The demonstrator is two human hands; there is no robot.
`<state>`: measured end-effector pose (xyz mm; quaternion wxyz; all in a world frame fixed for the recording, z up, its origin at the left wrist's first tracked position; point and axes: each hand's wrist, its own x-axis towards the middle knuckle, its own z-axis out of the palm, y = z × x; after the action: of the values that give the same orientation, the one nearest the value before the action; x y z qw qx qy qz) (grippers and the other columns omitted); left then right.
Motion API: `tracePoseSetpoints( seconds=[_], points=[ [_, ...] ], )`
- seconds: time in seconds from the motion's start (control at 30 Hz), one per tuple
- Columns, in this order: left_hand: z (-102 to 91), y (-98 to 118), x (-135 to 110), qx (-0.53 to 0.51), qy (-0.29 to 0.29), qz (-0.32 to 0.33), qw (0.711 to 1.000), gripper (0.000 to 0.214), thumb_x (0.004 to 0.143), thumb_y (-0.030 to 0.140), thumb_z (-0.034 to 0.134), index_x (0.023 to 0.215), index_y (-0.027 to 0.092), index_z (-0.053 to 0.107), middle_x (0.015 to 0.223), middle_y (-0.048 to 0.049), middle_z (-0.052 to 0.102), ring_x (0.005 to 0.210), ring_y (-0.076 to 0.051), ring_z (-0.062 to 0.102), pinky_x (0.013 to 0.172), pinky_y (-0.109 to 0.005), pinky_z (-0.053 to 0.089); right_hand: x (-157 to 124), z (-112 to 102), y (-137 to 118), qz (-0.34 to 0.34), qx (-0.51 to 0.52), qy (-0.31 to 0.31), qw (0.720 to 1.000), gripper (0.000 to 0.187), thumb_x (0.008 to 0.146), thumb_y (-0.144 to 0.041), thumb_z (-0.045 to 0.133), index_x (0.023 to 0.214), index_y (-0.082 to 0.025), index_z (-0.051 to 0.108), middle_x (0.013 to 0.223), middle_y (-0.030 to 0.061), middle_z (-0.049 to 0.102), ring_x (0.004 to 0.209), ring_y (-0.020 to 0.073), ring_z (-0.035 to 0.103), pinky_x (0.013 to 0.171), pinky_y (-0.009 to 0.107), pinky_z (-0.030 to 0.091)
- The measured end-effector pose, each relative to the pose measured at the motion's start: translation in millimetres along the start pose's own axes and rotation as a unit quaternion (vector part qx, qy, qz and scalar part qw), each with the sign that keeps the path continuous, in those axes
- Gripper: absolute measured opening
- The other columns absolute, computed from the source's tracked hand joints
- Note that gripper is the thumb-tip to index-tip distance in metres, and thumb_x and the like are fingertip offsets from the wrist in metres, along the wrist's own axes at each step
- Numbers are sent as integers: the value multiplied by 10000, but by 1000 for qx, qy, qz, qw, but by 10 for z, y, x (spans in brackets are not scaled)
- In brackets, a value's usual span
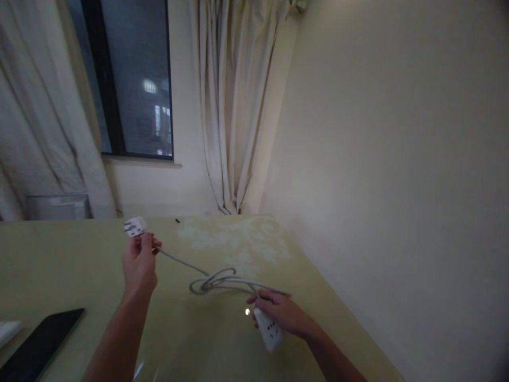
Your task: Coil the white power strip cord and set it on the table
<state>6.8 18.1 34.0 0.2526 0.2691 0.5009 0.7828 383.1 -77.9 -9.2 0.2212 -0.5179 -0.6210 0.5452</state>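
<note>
Glossy, yellow-green table with pale floral print (178, 339); over it, a thin, grey, looped cable (212, 284) spans both hands. Right hand (281, 311): fingers grasping the white, oblong socket block (269, 330) at its cable end. Left hand (140, 261): fingers clasping the white, pronged plug (136, 226) by its base.

Plug (135, 226) left, socket block (270, 330) right, cable (209, 280) between; slab (43, 342) on table (191, 345), left of plug; window (135, 79) behind

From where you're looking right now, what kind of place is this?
Probably a room in somebody's home, though I can't be sure. It has long, pale curtains, a dark-framed window and a big yellowish-green table with a leafy pattern.
</note>
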Motion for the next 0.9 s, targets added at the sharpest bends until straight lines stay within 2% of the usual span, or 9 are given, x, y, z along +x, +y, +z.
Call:
tracePoseSetpoints(
  seconds=[0.07,0.13,0.23,0.33,0.43,0.57,0.63,0.73,0.9],
  points=[
    [-122,86,100,-25,46,3,999,185,896,368,635,926,202,559,704,63,528,577,-109,559,612,-263,504,-3,-207,-54,32,33,-66,997,553,850,-620,683,1171,-173,745,846,61,753,729,190,747,659,277,552],
    [-240,179,165,-41,84,16,996,81,950,277,575,929,211,533,687,72,484,504,-94,493,539,-250,482,12,-423,-147,39,32,-85,995,505,800,-573,727,1079,-155,770,784,50,735,661,171,729,616,255,538],
    [-361,298,177,-62,102,61,991,77,1013,226,515,938,227,531,677,67,438,468,-76,415,468,-214,417,107,-658,-313,12,14,-34,999,441,805,-520,706,1059,-162,748,784,34,716,632,170,719,577,254,532],
    [-370,408,85,-75,77,125,986,97,1053,243,505,979,246,568,666,63,408,465,-72,374,437,-192,363,330,-702,-483,-68,-73,86,991,314,846,-403,681,1076,-189,668,838,35,718,657,177,709,569,260,513],
    [-304,570,-50,-130,24,158,979,77,1067,279,545,1016,266,602,642,64,392,482,-79,359,444,-171,335,661,-589,-659,-152,-196,207,946,418,840,-247,706,1238,-205,586,877,31,736,725,187,684,649,281,519],
    [-243,838,-177,-280,-81,73,954,135,1076,288,545,969,251,617,609,65,378,478,-91,279,422,-157,289,1136,-314,-934,-205,-259,232,915,608,817,-107,674,1403,-234,571,1237,85,750,1056,232,710,982,384,532],
    [-238,940,-214,-319,-119,37,939,178,1072,239,520,921,229,613,589,66,367,460,-98,212,386,-164,269,1337,-130,-1085,-278,-294,191,894,597,839,-97,647,1418,-237,597,1379,92,706,1195,238,685,1091,409,491],
    [-232,1009,-253,-348,-153,6,925,165,1057,215,531,923,211,627,595,71,354,455,-96,168,363,-158,255,1568,179,-1258,-367,-294,72,880,648,882,-124,623,1504,-281,531,1384,45,703,1173,187,711,1014,332,540],
    [-220,793,-202,-285,-170,-52,942,144,978,324,680,959,182,665,627,76,372,466,-69,233,376,-138,269,1794,507,-1169,-394,-388,23,833,740,896,-102,576,1583,-320,409,1576,31,575,1321,181,643,1049,319,524]
  ],
)
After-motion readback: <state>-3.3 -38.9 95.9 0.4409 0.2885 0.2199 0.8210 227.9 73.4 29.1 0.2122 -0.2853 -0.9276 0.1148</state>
